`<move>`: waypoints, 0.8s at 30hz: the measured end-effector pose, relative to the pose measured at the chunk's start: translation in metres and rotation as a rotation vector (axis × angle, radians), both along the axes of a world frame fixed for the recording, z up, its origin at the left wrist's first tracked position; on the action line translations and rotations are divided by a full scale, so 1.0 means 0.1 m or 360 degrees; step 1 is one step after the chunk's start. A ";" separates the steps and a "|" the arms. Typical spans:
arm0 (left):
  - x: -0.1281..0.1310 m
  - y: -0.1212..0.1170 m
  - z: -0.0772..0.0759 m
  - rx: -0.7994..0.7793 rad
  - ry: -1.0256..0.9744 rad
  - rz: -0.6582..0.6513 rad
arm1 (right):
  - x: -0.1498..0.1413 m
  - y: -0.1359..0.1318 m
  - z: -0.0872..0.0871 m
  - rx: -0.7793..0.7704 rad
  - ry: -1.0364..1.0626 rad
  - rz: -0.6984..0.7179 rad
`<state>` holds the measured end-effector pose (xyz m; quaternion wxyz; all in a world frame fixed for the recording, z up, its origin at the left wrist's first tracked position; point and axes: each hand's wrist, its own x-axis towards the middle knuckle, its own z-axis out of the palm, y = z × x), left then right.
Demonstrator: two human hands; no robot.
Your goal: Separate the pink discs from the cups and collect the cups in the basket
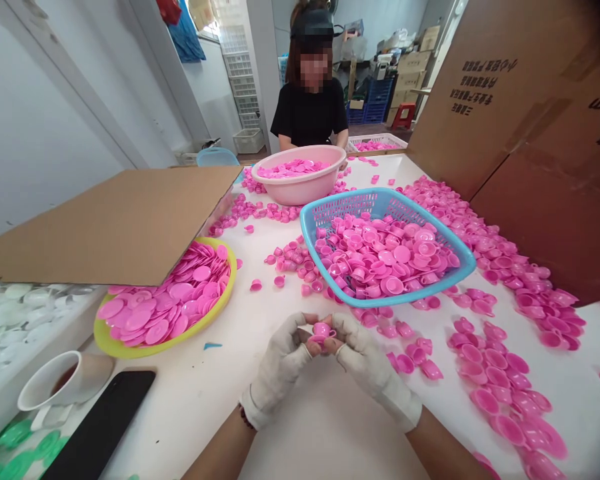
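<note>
Both my hands wear white fingerless gloves and meet over the white table [300, 427] near its front edge. My left hand [280, 370] and my right hand [365, 360] pinch one small pink toy cup [323, 331] between their fingertips, fingers closed on it. Just beyond them stands a blue basket [325, 217] heaped with pink cups and saucers. Loose pink cups [500, 380] lie to the right of my hands.
A yellow tray [227, 293] of pink saucers sits left, half under a cardboard flap [115, 220]. A white mug [55, 387] and black phone [103, 427] lie near left. A person in black sits behind a pink basin [300, 190]. A big cardboard box [540, 133] stands right.
</note>
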<state>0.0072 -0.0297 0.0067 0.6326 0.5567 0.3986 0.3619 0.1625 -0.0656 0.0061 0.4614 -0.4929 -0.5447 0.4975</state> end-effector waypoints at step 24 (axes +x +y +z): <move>-0.12 -0.08 -0.03 0.0812 0.0025 -0.0008 | 0.02 -0.11 0.03 0.1080 -0.0837 -0.0081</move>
